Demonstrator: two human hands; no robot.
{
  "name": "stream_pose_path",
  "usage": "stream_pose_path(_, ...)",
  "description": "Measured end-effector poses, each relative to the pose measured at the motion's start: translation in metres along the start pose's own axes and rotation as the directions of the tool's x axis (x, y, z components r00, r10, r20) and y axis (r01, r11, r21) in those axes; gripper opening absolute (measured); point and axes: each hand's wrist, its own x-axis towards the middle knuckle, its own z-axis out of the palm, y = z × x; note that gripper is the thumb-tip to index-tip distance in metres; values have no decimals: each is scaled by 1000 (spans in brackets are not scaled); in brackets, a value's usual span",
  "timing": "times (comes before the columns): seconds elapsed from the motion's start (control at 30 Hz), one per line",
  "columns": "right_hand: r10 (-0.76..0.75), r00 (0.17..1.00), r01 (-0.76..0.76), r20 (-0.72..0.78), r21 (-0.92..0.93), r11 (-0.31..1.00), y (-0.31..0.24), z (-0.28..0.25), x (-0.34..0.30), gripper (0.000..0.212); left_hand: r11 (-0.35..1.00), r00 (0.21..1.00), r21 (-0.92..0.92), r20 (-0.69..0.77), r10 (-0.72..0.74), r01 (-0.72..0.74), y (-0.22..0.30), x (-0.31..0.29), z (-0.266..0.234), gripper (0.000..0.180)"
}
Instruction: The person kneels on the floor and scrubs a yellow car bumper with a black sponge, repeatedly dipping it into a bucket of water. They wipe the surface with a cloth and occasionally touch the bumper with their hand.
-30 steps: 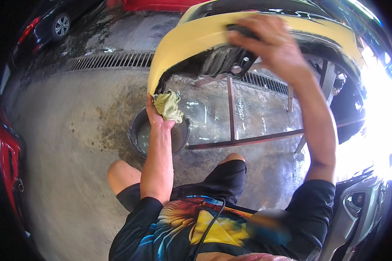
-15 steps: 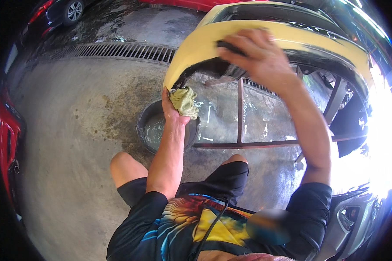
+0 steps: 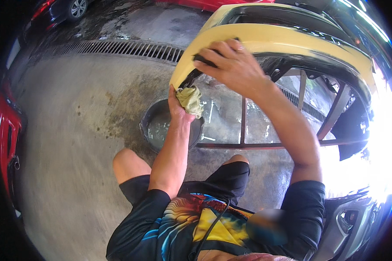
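Observation:
A car bumper [image 3: 270, 35], yellow with black areas, stretches across the upper right on a metal stand. My left hand [image 3: 177, 108] grips a crumpled yellow-green cloth [image 3: 190, 102] and sits against the bumper's lower left end, its thumb side touching the edge. Across the curved left part of the bumper, my right hand [image 3: 233, 67] presses a black pad [image 3: 206, 60], fingers bent over it. The pad looks like a sanding block, mostly hidden under the fingers.
Below my left hand a dark round basin [image 3: 146, 126] of water stands on the wet concrete floor. The stand's thin metal bars [image 3: 243, 119] run beside it. A drain grate [image 3: 117, 48] crosses behind. Red car parts [image 3: 8, 135] are at the left, a dark car [image 3: 59, 15] far left.
My right hand has slid the black pad leftward and slightly down along the bumper, toward its left end. My left hand stays at that end with the cloth. The view has shifted slightly.

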Motion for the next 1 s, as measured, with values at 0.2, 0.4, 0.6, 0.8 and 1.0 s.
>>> stream_pose_path(0.2,135,990,-139,-47,-120,983,51,-68,-54,52,996,996,59,73,56,-61,-6,-7,5,66)
stream_pose_path(0.4,-43,992,32,-116,-94,995,-9,33,17,37,994,999,109,-48,-4,9,2,-5,5,66)
stream_pose_path(0.6,47,997,-50,-61,-50,997,53,-34,-66,48,995,998,83,-26,52,-50,0,-5,12,60)
stream_pose_path(0.8,256,955,-273,-152,-107,956,76,-69,-87,60,996,999,79,-12,33,-31,-1,-8,3,61)
stream_pose_path(1.0,115,981,-119,-158,-21,993,38,-7,-22,48,987,991,159,-127,40,-19,7,-4,1,65)
